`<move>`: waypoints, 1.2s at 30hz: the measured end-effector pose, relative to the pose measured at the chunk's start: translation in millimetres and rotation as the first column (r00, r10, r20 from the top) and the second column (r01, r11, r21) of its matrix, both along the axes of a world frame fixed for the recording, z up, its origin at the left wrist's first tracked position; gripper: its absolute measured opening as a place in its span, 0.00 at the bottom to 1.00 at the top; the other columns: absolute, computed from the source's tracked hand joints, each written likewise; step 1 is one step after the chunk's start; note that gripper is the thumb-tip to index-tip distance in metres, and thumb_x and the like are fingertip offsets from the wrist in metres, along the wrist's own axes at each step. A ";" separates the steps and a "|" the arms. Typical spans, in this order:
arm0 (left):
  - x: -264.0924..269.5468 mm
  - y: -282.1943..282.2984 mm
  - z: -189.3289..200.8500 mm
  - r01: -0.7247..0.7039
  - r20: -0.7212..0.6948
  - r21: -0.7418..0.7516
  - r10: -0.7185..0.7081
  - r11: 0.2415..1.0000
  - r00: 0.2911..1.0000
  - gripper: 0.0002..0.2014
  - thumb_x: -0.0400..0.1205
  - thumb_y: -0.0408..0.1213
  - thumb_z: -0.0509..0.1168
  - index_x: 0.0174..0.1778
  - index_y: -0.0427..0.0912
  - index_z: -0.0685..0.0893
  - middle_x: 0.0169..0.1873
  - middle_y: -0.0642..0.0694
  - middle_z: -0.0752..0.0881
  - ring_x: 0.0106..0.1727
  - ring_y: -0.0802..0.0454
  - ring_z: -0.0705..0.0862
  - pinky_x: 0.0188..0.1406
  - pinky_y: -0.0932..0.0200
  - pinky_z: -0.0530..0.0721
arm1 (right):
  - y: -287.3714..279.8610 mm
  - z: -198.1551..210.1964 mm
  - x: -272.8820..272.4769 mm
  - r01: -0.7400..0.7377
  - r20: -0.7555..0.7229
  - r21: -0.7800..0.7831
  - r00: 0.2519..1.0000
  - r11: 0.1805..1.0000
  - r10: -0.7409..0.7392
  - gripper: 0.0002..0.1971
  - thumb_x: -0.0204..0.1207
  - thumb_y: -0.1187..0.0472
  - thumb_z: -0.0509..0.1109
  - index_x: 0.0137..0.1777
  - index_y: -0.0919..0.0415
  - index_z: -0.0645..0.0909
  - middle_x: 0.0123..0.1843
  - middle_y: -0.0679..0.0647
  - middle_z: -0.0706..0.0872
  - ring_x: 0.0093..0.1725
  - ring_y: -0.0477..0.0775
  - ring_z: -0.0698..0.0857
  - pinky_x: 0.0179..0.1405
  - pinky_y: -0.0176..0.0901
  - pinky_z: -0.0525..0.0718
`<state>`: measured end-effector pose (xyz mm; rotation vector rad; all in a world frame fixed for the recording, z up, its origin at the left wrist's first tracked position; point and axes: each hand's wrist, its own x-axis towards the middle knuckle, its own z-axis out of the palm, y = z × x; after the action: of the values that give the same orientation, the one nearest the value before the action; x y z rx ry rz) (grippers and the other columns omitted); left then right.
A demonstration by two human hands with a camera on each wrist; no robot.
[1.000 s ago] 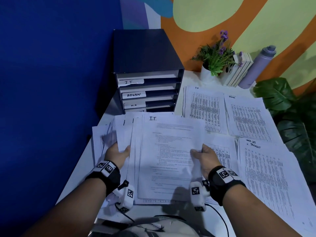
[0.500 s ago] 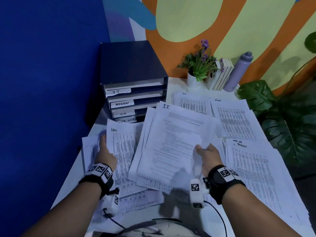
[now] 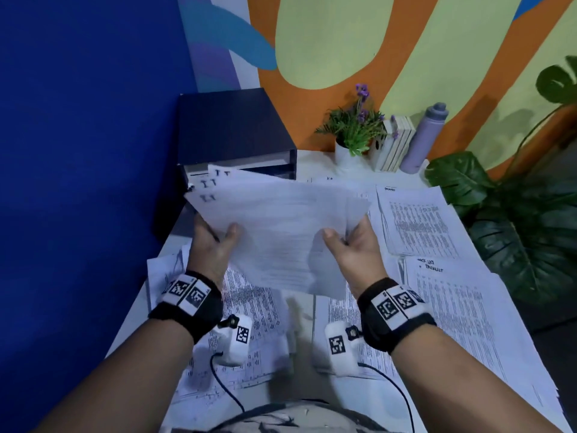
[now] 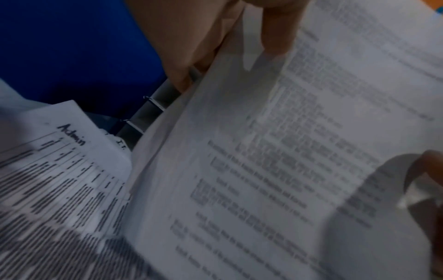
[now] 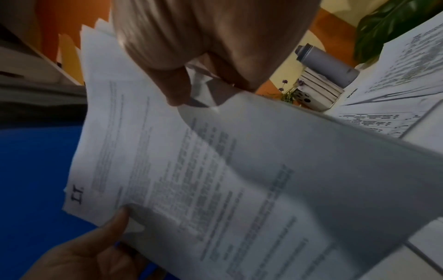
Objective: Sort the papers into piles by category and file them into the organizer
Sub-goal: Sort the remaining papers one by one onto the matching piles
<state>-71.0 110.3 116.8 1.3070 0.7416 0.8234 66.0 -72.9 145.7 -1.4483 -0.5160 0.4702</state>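
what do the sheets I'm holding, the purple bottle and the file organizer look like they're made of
Held sheets: thin matte printed paper, bending between the left hand and right hand. Bottle: smooth lilac shell with a soft sheen, maybe coated metal or plastic; can't tell. Organizer: dark, matte, flat panels, probably plastic or laminated board.

Organizer (image 3: 231, 135): rear left of table (image 3: 315, 157). To its right: potted plant (image 3: 354, 132), books (image 3: 395, 145), bottle (image 3: 421, 139). Before it: held I.T. sheets (image 3: 281, 232). Beneath those, paper piles (image 3: 468, 310).
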 end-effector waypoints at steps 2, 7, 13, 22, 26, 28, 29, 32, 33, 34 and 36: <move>-6.2 -2.0 -8.3 0.009 -0.026 -0.040 -0.010 0.999 1.000 0.24 0.79 0.26 0.68 0.68 0.48 0.72 0.58 0.50 0.83 0.58 0.54 0.83 0.60 0.59 0.81 | -3.5 -5.0 -3.4 -0.011 -0.024 -0.032 1.000 0.999 0.011 0.24 0.77 0.75 0.68 0.69 0.56 0.71 0.58 0.53 0.87 0.57 0.50 0.87 0.65 0.57 0.82; -8.5 -15.7 -17.4 -0.037 -0.230 -0.026 0.030 0.999 0.973 0.13 0.82 0.28 0.65 0.62 0.31 0.77 0.48 0.42 0.85 0.51 0.48 0.84 0.63 0.51 0.78 | -5.8 -19.7 -14.0 -0.023 -0.039 -0.117 0.999 0.993 0.018 0.25 0.78 0.77 0.62 0.63 0.45 0.69 0.55 0.53 0.84 0.51 0.51 0.85 0.55 0.53 0.88; -0.7 -24.0 6.9 -0.125 -0.084 0.133 0.137 0.983 0.987 0.12 0.83 0.44 0.67 0.60 0.45 0.84 0.47 0.49 0.90 0.58 0.47 0.87 0.66 0.38 0.81 | 1.5 -13.0 -12.6 0.066 0.112 0.010 0.991 0.998 -0.067 0.20 0.80 0.76 0.60 0.57 0.47 0.72 0.52 0.42 0.85 0.52 0.37 0.85 0.53 0.31 0.81; 0.2 -30.3 -9.9 -0.109 -0.122 0.076 0.118 0.991 0.985 0.14 0.77 0.44 0.73 0.58 0.53 0.82 0.52 0.60 0.87 0.59 0.56 0.85 0.58 0.60 0.82 | -6.0 -35.2 -24.5 0.052 0.207 -0.124 0.978 0.991 -0.025 0.27 0.80 0.72 0.60 0.64 0.36 0.63 0.45 0.49 0.80 0.40 0.46 0.84 0.45 0.55 0.86; 2.0 -28.4 -24.2 -0.112 -0.186 0.060 0.121 0.992 0.975 0.16 0.82 0.43 0.67 0.67 0.51 0.80 0.59 0.54 0.86 0.62 0.51 0.84 0.69 0.45 0.78 | -6.4 -37.5 -22.3 0.025 0.195 -0.129 0.981 0.991 0.000 0.27 0.81 0.70 0.62 0.62 0.34 0.61 0.56 0.52 0.80 0.54 0.49 0.84 0.50 0.40 0.86; 9.6 -28.8 -17.3 -0.165 -0.164 0.070 0.175 0.984 0.971 0.16 0.85 0.43 0.63 0.68 0.47 0.79 0.59 0.52 0.86 0.61 0.50 0.83 0.64 0.54 0.78 | -7.5 -33.3 -14.3 0.020 0.184 -0.114 0.983 0.993 0.001 0.26 0.80 0.71 0.63 0.61 0.36 0.62 0.59 0.45 0.78 0.56 0.36 0.82 0.54 0.28 0.81; 13.7 -29.8 -11.9 -0.180 -0.159 0.084 0.192 0.980 0.968 0.15 0.86 0.43 0.62 0.67 0.45 0.79 0.59 0.51 0.85 0.61 0.51 0.83 0.61 0.57 0.78 | -9.0 -31.9 -9.2 0.024 0.168 -0.116 0.986 0.993 -0.005 0.25 0.81 0.72 0.63 0.62 0.38 0.63 0.58 0.41 0.79 0.53 0.31 0.82 0.53 0.26 0.82; 25.0 -33.8 -3.7 -0.115 -0.179 0.137 0.138 0.984 0.974 0.15 0.85 0.48 0.61 0.66 0.50 0.76 0.56 0.54 0.83 0.53 0.55 0.82 0.57 0.53 0.80 | -15.3 -35.3 12.0 0.109 0.125 -0.193 0.989 0.975 -0.086 0.21 0.81 0.73 0.62 0.68 0.50 0.68 0.53 0.34 0.80 0.51 0.33 0.82 0.60 0.34 0.82; 27.4 -32.8 -8.0 -0.079 -0.203 0.141 0.107 0.987 0.973 0.14 0.85 0.47 0.62 0.65 0.52 0.75 0.55 0.53 0.83 0.50 0.57 0.81 0.54 0.52 0.82 | -20.1 -38.8 19.7 0.139 0.120 -0.251 0.986 0.958 -0.112 0.22 0.82 0.73 0.62 0.72 0.53 0.67 0.54 0.33 0.79 0.53 0.38 0.81 0.60 0.34 0.78; 28.4 -32.0 -14.8 -0.050 -0.239 0.131 0.081 0.990 0.968 0.14 0.85 0.46 0.62 0.66 0.53 0.73 0.57 0.53 0.82 0.51 0.58 0.82 0.51 0.53 0.83 | -26.6 -44.4 28.5 0.169 0.126 -0.319 0.983 0.933 -0.135 0.24 0.82 0.72 0.62 0.75 0.55 0.66 0.56 0.37 0.79 0.56 0.43 0.80 0.59 0.35 0.76; 24.5 -30.4 -32.4 -0.015 -0.316 0.088 0.042 0.996 0.948 0.19 0.84 0.42 0.63 0.71 0.53 0.70 0.66 0.51 0.79 0.63 0.54 0.80 0.54 0.58 0.80 | -46.3 -61.0 47.2 0.233 0.165 -0.484 0.971 0.843 -0.174 0.26 0.82 0.70 0.62 0.78 0.57 0.63 0.64 0.50 0.78 0.60 0.53 0.80 0.59 0.41 0.76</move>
<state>-46.5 79.8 84.3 1.5290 0.9903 0.6793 113.2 -119.2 84.7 -2.0210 -0.3328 0.3631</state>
